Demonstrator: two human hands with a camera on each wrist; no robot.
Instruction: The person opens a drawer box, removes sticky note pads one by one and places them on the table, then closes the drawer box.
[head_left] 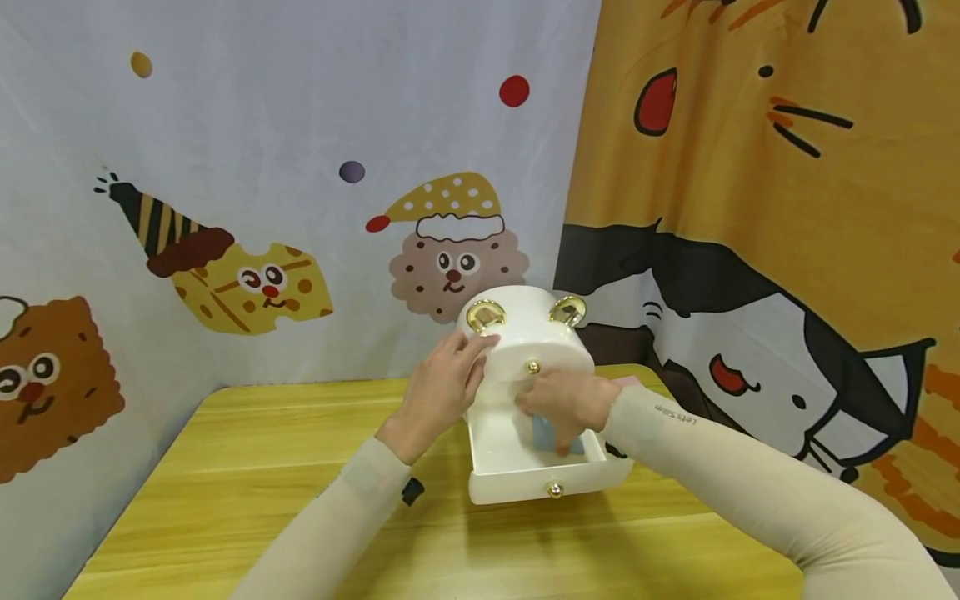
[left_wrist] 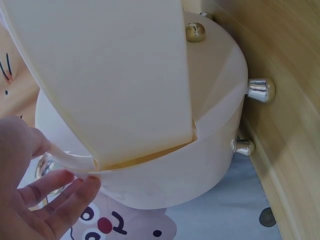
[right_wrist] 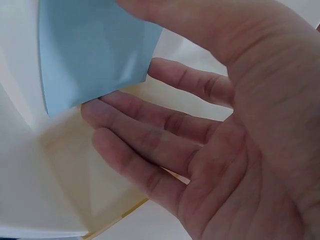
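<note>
A white rounded storage box [head_left: 540, 354] with gold ear shapes and a gold knob stands on the table. Its lower drawer [head_left: 517, 487] is pulled out toward me. My left hand [head_left: 442, 387] rests at the upper left of the box, fingers against its edge beside the left ear [head_left: 486, 315]. Inside the drawer lies a blue piece of paper [right_wrist: 95, 55], bent a little. My right hand [head_left: 566, 400] reaches over it; in the right wrist view the thumb lies across the paper and the extended fingers [right_wrist: 130, 112] touch its edge.
The box stands on short metallic feet [left_wrist: 261, 90] on a yellow wood-grain table [head_left: 300, 467]. A small black object [head_left: 412, 491] lies left of the drawer. Something pink [head_left: 628, 381] shows behind the right wrist. Cartoon-printed curtains [head_left: 300, 108] hang behind.
</note>
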